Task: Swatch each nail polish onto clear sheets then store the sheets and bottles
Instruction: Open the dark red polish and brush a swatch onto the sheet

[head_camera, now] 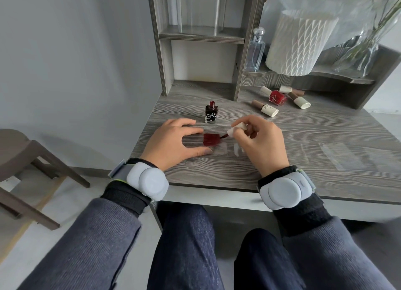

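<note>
Knees [184, 235] cropped, left hand [171, 142] pressing faint clear sheet [224, 150], right hand [260, 144] pinching brush cap [237, 129]

Dark-red swatch [211, 139] lies on a clear sheet [221, 152] at the tip of the gripped brush [230, 132]; uncapped bottle [211, 113] stands upright beyond.

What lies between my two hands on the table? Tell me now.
Head view: the dark red swatch on the clear sheet, the brush touching its right edge.

Matt cream cap [231, 132] sits in the grip; glossy dark-red glass bottle [211, 114] stands beyond; shiny clear plastic sheet [225, 152] lies beneath.
</note>
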A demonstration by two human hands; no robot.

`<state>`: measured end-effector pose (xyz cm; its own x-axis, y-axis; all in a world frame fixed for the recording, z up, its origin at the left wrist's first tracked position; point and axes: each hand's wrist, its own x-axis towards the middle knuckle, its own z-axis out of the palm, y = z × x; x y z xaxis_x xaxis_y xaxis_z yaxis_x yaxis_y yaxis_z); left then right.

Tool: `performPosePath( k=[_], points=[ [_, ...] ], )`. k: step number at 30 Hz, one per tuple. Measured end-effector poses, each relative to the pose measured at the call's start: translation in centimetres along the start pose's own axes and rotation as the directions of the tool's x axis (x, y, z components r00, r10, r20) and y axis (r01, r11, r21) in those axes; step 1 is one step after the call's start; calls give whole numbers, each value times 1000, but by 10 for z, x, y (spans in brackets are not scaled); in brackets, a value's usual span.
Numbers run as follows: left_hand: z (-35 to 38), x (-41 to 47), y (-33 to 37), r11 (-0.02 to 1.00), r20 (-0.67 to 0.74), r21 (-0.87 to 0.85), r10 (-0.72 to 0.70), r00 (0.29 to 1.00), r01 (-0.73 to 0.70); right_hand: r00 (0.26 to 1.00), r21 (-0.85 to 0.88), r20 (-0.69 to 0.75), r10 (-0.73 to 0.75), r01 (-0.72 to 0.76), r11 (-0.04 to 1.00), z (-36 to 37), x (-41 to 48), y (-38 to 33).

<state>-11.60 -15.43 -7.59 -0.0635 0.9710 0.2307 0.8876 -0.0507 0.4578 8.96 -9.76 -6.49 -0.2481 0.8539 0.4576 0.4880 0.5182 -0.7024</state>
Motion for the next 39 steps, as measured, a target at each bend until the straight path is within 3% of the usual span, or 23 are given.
performPosePath(
  k=[4,10,18,26,39],
  points=[
    [0,0,-1,1000,6,-3,-4,1000,4,998,9,-60,-2,2,1000,-2,-1,-2],
    [2,1,-1,1000,0,6,1,1000,-1,997,-36,77,-24,27,999,2,0,-1],
    [1,1,-1,1000,-5,-1,2,1000,-2,1000,-42,-2,-7,7,999,1,0,2],
    [2,1,-2,1000,-16,-5,7,1000,-7,998,-83,69,-12,18,996,4,1,4],
    [2,1,-2,1000,-7,5,10,1000,-10,999,-41,-40,-6,4,999,1,-1,-2]
  ],
)
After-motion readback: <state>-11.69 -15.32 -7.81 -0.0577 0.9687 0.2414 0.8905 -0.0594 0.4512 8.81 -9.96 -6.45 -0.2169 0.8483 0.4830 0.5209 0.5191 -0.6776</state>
